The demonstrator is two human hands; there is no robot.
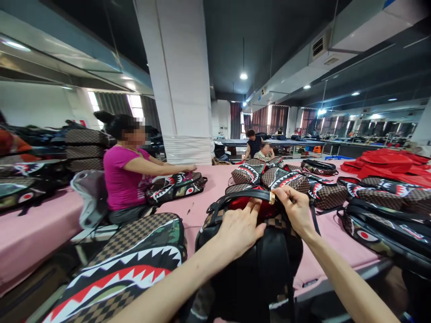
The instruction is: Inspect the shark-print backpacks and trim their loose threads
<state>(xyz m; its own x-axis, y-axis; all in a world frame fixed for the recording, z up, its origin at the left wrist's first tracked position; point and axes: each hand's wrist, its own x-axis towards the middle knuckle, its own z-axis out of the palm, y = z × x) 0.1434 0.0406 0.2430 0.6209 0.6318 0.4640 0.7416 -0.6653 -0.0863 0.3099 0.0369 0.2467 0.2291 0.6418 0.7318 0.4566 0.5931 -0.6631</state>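
At the near edge of the table, directly before me, stands a black backpack with its top open and a red lining showing inside. I have the left hand over that opening, back upward, fingers reaching into the mouth of the bag; their tips are hidden, so I cannot tell whether they grip anything. My right hand is closed in a pinch on the black band arching over the opening, right beside a gold-coloured metal piece.

Just to the left lies a checked backpack printed with a toothed mouth; on the right I see a dark bag bearing a red and white eye. Beyond the open backpack, a cluster of patterned bags crowds the table, with a heap of red material past them at the right. Across on the left, a seated co-worker in a magenta top has an arm stretched over another toothed bag.

Behind rises a white column; two more people sit farther back, and reddish curtains hang at the distant windows.
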